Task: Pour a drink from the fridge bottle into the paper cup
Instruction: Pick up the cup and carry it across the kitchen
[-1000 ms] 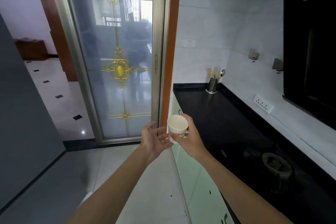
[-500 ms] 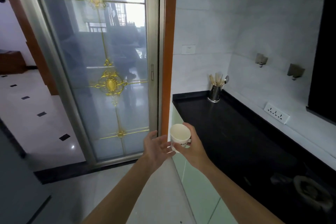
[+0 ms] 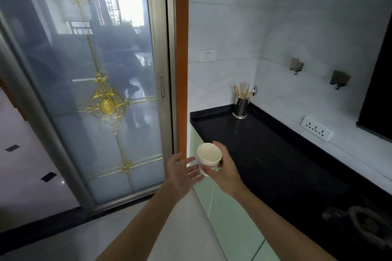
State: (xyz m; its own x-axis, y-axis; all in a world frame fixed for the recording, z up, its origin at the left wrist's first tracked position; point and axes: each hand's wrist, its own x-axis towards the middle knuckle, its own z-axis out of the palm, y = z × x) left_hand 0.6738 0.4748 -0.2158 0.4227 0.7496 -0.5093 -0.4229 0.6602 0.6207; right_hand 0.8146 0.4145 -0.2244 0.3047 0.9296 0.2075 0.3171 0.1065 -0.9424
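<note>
A white paper cup [image 3: 209, 155] is held upright and looks empty, its mouth facing me. My right hand [image 3: 227, 170] grips it from the right side, just over the left front corner of the black counter [image 3: 275, 165]. My left hand [image 3: 181, 170] is open, palm up, fingers spread right beside the cup's lower left; whether the fingertips touch it is unclear. No bottle or fridge is in view.
A metal holder with chopsticks and a spoon [image 3: 241, 103] stands at the counter's back corner. A glass sliding door [image 3: 95, 91] fills the left. A gas burner [image 3: 367, 224] sits at the counter's near right. A power strip [image 3: 316, 128] is on the wall.
The view has swung right and closer to the counter; the dark fridge side at the left has left the frame. Both hands keep the same pose around the cup.
</note>
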